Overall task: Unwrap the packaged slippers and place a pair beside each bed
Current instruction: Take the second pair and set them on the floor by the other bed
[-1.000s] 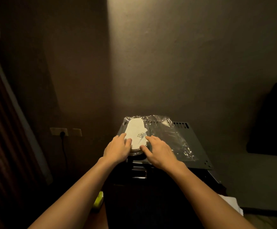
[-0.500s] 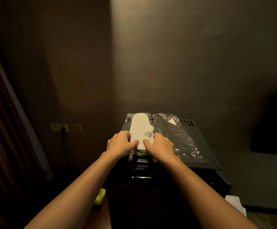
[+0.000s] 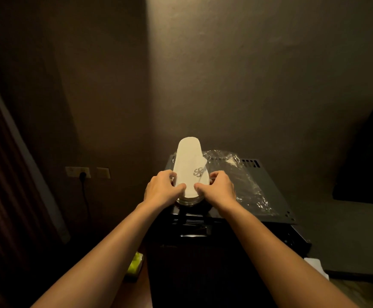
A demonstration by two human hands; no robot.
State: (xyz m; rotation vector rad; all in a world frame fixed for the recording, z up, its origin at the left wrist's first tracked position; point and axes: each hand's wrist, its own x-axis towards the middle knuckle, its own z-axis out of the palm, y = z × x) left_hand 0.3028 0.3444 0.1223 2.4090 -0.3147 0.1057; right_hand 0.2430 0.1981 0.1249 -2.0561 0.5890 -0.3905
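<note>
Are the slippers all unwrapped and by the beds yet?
Not yet. Done: the white slippers look out of the clear wrapper, which lies on the dark cabinet. In hand: the left hand and right hand grip the stack. Left: setting pairs beside the beds; no bed shows.

Dark metal cabinet top, the surface (image 3: 268, 192): its left half is taken by the stack of flat white slippers (image 3: 189, 165), gripped at the near end by the left hand (image 3: 162, 188) and right hand (image 3: 220, 187). Crumpled clear plastic wrapper (image 3: 239, 181) covers the middle and right, leaving a bare strip along the right edge. The plain wall (image 3: 248, 85) closes the far side. Left of the cabinet, open space reaches the wall socket with black plug (image 3: 82, 173).
</note>
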